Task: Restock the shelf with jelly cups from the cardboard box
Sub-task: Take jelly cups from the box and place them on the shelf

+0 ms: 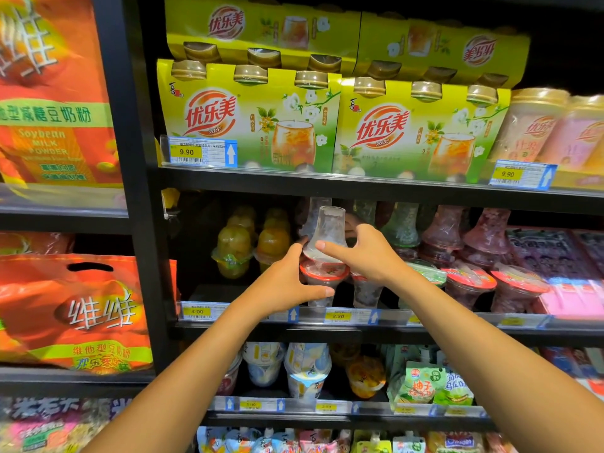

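Note:
On the middle shelf (327,325) a clear jelly cup (328,228) stands upside down on top of a red-lidded jelly cup (322,282). My right hand (362,253) grips the wide base of the upper cup, thumb in front. My left hand (287,282) holds the lower cup, thumb across its front below the red lid. More stacked jelly cups stand alongside: yellow ones (235,246) to the left, clear, green and dark red ones (441,243) to the right. The cardboard box is not in view.
Yellow-green milk tea packs (255,122) fill the shelf above. Price tags (338,316) line the shelf edges. Below sit more cups (307,367) and pouches. Orange soybean powder bags (75,308) hang in the left bay, past a black upright (143,223).

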### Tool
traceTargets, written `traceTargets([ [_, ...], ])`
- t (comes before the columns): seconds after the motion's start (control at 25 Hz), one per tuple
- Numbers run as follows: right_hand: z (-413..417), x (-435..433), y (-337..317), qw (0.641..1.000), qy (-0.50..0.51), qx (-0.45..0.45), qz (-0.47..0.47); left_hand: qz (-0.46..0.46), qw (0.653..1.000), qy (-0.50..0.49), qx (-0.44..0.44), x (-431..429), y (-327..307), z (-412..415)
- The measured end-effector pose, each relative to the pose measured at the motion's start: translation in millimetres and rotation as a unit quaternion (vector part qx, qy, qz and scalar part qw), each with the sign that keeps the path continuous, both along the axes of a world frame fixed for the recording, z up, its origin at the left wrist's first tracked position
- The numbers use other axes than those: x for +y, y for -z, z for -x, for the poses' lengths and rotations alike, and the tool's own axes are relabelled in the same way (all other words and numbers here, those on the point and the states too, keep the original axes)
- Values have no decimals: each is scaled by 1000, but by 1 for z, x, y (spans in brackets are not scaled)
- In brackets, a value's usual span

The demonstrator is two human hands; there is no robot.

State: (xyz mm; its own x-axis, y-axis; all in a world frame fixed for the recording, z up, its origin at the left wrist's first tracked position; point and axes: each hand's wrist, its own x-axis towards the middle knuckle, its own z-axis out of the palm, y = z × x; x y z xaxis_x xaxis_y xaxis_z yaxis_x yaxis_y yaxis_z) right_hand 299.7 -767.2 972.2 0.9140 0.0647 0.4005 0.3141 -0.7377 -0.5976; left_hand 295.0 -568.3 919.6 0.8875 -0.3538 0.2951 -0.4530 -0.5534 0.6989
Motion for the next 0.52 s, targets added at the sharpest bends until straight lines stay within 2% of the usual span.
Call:
traceTargets([
  [0.32,1,-5,0,1000,0,6,3,-34,999,-27,0,0,1,-1],
  [0.52,12,-11,7,998,32,-15,44,-75,995,-67,-14,5,5,2],
])
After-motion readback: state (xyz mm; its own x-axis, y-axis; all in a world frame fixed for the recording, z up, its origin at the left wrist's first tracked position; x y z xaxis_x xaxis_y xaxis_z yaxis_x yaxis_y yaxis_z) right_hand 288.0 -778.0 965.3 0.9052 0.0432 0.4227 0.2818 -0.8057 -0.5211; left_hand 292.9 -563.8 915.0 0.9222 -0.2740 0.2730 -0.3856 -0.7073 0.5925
